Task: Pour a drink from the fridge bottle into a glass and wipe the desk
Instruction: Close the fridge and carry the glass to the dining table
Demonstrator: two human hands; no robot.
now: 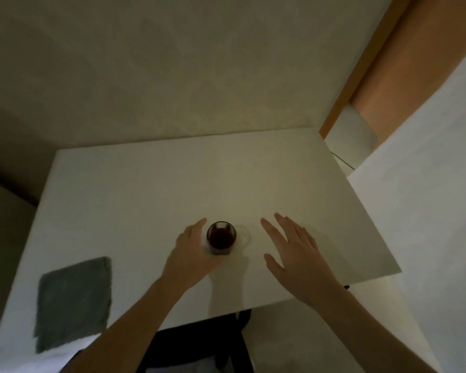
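Left hand (191, 254) open, fingers loosely curved beside the glass (221, 238), palm at its left side; firm contact cannot be told. Right hand (293, 251) spread flat, empty, apart from the glass. Glass upright on white table (145, 184), holding dark liquid. Grey cloth (73, 300) lies flat near left edge.

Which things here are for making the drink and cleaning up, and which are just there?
For the job:
glass with dark drink, by the left hand
grey cloth for wiping
white desk
right hand, open, holding nothing

Just there:
orange door
black chair under the desk
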